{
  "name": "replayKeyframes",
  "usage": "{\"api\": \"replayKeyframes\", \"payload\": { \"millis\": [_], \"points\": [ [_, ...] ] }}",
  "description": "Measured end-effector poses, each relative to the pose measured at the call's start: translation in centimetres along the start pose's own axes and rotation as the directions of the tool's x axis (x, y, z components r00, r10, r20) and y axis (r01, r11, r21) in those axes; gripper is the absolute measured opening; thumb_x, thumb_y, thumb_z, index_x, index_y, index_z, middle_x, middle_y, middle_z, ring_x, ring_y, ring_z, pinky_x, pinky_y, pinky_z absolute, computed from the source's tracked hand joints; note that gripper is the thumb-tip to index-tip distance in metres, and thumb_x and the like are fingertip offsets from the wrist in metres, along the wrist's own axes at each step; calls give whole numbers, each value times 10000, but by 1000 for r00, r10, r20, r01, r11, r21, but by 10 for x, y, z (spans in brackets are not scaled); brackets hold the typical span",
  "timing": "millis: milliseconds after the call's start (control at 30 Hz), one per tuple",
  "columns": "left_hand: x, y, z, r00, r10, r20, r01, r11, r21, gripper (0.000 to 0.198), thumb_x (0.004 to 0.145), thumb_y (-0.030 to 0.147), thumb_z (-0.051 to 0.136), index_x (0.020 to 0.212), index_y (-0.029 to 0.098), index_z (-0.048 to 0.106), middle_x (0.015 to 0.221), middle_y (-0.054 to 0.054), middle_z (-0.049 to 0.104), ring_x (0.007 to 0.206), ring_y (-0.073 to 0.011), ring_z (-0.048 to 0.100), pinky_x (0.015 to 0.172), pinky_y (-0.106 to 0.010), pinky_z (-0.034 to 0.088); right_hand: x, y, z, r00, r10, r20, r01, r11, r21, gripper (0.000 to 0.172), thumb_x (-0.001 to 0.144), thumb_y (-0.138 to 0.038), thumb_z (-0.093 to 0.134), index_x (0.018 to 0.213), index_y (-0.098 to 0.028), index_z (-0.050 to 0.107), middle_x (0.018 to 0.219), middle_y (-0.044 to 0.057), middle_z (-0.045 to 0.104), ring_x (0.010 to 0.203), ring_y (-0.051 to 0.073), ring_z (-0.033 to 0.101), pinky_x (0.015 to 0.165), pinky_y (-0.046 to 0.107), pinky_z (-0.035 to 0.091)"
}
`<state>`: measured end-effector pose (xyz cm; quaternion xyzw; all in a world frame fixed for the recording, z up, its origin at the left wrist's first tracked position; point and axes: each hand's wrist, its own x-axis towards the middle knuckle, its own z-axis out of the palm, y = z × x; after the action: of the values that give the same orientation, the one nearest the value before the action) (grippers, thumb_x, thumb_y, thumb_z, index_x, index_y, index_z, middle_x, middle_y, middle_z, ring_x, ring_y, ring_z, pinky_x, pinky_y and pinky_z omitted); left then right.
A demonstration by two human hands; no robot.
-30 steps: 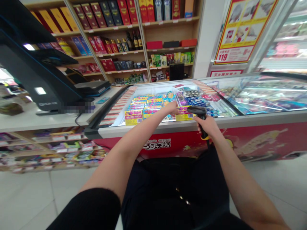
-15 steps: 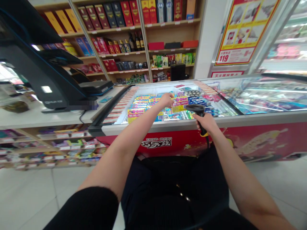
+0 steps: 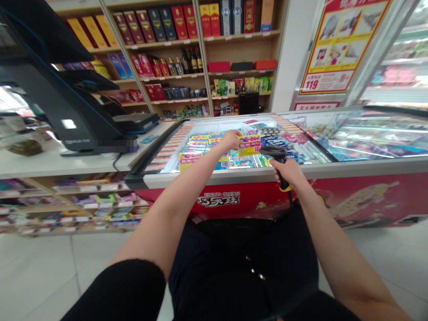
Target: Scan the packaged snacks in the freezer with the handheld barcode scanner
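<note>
My left hand reaches over the open chest freezer and pinches a yellow and pink ice cream packet by its left edge. The packet is held up with its printed face toward me. In my right hand is a black handheld barcode scanner, gripped by its handle. The scanner's head points left, close beside the packet's lower right. Under both hands lie rows of wrapped ice creams, some yellow and pink, others blue.
On the left counter stands a black checkout scale with a screen. Shelves of boxed bottles rise behind the freezer. The freezer's glass lid covers its right part. Snack shelves sit under the counter.
Both hands keep their holds on the packet and the scanner. The view has shifted very slightly; the packet and scanner stay almost in place.
</note>
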<state>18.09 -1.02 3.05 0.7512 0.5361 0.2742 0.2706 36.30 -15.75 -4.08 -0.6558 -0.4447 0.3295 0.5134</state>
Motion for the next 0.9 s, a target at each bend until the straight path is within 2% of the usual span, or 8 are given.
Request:
{"api": "replayKeyframes", "payload": {
  "millis": [367,567,733,900],
  "points": [
    [-10,-11,-14,999,-4,-39,4,1000,-2,197,831,161,709,1020,175,657,849,-23,711,720,-129,695,682,-241,604,-4,-6,9,998,-42,44,42,999,3,253,807,-306,725,745,-191,508,496,-25,552,342,109,502,314,209,422],
    [-10,-20,-23,997,30,-67,-28,999,25,234,793,208,772,1000,183,664,820,-17,708,705,-134,690,700,-255,597,-10,-9,12,997,-48,65,49,999,-4,288,819,-334,717,704,-197,491,495,-20,548,333,111,494,314,220,418],
    [-4,-23,-23,996,49,-77,-48,999,13,227,806,209,757,1009,180,661,843,-27,711,697,-136,688,682,-249,588,-14,-12,9,995,-66,72,69,997,-32,292,817,-346,719,698,-196,499,484,-19,545,336,114,498,324,223,430],
    [-2,-23,-20,995,43,-93,-44,999,-12,236,782,212,779,982,182,656,783,-11,695,664,-130,676,662,-245,578,-14,-11,8,996,-57,74,59,998,-25,293,807,-349,728,699,-196,503,481,-17,554,332,108,489,324,217,430]
  ]
}}
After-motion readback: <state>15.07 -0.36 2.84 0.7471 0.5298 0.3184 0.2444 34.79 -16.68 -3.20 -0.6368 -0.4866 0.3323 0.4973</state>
